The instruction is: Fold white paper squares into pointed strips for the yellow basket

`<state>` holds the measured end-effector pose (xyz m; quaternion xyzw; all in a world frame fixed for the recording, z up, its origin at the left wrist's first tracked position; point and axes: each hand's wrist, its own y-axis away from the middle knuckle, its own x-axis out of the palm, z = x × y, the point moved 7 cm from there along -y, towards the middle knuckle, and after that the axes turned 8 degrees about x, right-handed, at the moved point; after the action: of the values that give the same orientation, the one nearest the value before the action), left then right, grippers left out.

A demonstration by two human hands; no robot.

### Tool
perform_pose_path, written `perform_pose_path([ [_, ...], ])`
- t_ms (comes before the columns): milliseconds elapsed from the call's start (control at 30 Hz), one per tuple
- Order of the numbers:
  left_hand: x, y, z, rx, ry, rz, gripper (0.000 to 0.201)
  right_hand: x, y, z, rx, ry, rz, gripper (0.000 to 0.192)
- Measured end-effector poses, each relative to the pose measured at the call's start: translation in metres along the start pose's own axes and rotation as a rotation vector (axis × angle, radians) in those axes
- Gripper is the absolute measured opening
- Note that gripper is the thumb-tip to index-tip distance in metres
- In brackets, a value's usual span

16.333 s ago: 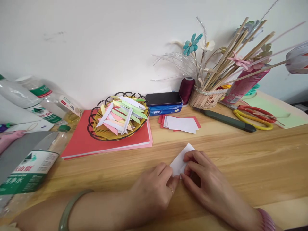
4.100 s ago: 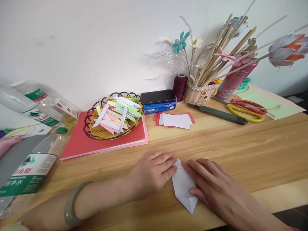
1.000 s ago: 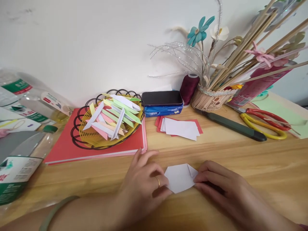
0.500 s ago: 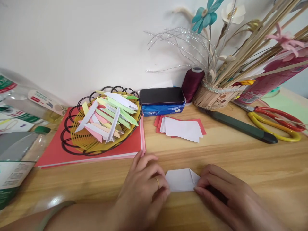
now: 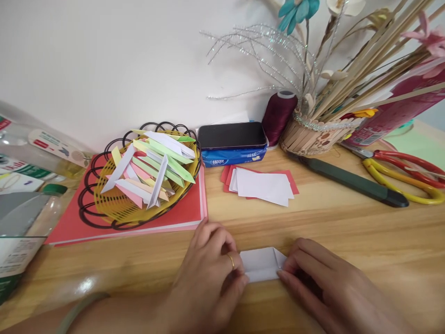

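Observation:
A small white sheet of paper (image 5: pixel 261 265) with folded corners lies on the wooden table in front of me. My left hand (image 5: pixel 212 269), a ring on one finger, pinches its left end between thumb and fingers. At the right end, the thumb and fingertips of my right hand (image 5: pixel 323 278) close on the paper. Both tips of the paper are partly hidden by my fingers. Beyond it lies a small stack of white slips (image 5: pixel 264 186) over red slips (image 5: pixel 295 182).
A yellow basket (image 5: pixel 104 204) of folded paper pieces (image 5: pixel 156 162) sits on red paper (image 5: pixel 66 227). Behind are a phone (image 5: pixel 231 135) on a blue tissue pack (image 5: pixel 232 157), a thread spool (image 5: pixel 279 118) and a flower basket (image 5: pixel 313 137). Right: a dark green tool (image 5: pixel 354 181), scissors (image 5: pixel 403 178). Left: bottles (image 5: pixel 24 222).
The folded paper's lower edge now shows a crease, and its near strip looks raised. Both hands keep their hold, with the right shifted slightly left. The camera view has moved a little.

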<state>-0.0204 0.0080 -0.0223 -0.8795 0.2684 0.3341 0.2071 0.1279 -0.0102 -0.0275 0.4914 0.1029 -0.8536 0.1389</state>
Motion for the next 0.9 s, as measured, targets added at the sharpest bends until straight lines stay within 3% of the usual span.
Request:
perform_pose_path([
  [267,0.0026,-0.0009,0.0027,-0.035,0.013,0.022,0.008,-0.0046,-0.0057,0.0051,-0.036,0.085,-0.062,0.017],
  [900,0.0053,-0.0014,0.0074,-0.056,0.020,0.011,0.013,-0.0051,-0.0058,0.0086,-0.026,0.129,-0.076,0.017],
])
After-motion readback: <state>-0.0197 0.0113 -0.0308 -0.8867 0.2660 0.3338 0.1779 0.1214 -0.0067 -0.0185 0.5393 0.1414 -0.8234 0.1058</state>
